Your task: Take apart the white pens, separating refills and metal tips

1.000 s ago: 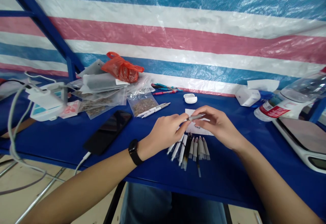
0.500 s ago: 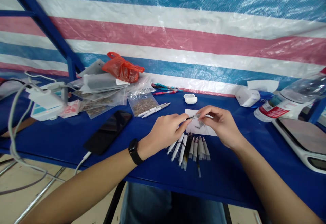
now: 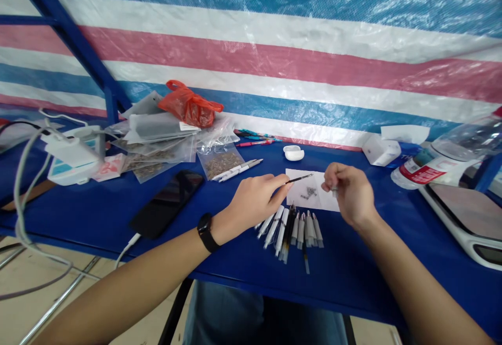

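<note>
My left hand point(image 3: 254, 201) pinches a thin dark pen refill point(image 3: 300, 179), which points right over a white paper slip point(image 3: 314, 198). My right hand point(image 3: 351, 191) is curled shut around a small grey pen piece, held just right of the refill's tip and apart from it. Small metal bits point(image 3: 309, 193) lie on the paper. Below both hands, several pen parts and refills point(image 3: 292, 230) lie in a row on the blue table point(image 3: 98, 214).
A black phone point(image 3: 167, 202) with a cable lies at the left. Clear bags point(image 3: 217, 161), an orange bag point(image 3: 190, 105), white pens point(image 3: 237, 170) and a white case point(image 3: 293, 152) sit behind. A bottle point(image 3: 443, 159) and a scale point(image 3: 466, 214) stand at the right.
My right hand has pulled the grey piece off to the right, leaving the bare refill in my left hand. The hands have moved apart.
</note>
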A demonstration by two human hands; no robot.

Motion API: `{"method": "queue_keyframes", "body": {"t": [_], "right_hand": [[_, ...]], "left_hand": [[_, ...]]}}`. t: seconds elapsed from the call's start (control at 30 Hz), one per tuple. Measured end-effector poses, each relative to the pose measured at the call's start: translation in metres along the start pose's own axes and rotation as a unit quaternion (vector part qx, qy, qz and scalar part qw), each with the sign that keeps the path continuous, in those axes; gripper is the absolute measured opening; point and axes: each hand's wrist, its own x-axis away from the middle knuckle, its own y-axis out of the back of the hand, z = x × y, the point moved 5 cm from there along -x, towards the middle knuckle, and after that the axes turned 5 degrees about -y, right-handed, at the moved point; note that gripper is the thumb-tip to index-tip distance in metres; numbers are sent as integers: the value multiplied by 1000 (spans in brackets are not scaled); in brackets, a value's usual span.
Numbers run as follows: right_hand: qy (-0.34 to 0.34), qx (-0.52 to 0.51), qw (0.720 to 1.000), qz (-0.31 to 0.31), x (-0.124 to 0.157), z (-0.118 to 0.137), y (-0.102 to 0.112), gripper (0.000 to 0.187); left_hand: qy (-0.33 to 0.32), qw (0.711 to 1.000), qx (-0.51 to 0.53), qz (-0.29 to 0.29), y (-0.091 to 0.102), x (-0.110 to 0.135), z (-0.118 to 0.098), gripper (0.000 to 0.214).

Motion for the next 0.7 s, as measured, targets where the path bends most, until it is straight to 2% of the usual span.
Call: {"method": "queue_keyframes", "body": {"t": [0.13, 0.27, 0.37, 0.5, 0.6, 0.7], "right_hand": [[12, 143, 988, 53, 11, -1, -19, 52], [27, 173, 982, 64, 15, -1, -27, 64], [44, 173, 982, 63, 10, 2, -23, 66], [59, 209, 976, 11, -1, 8, 1, 62], [35, 324, 945, 18, -7, 6, 12, 56], [3, 446, 891, 88, -8, -2, 9, 49]], "left_hand": [[-1, 1000, -4, 2, -2, 0, -1, 33], [-10, 1000, -11, 20, -4, 0, -3, 32], [-10, 1000, -16, 22, -3, 0, -2, 33], [1, 999, -29, 15, 3, -2, 2, 34], [13, 999, -47, 2, 8, -4, 6, 33], [22, 998, -67, -3, 10, -6, 10, 34]]}}
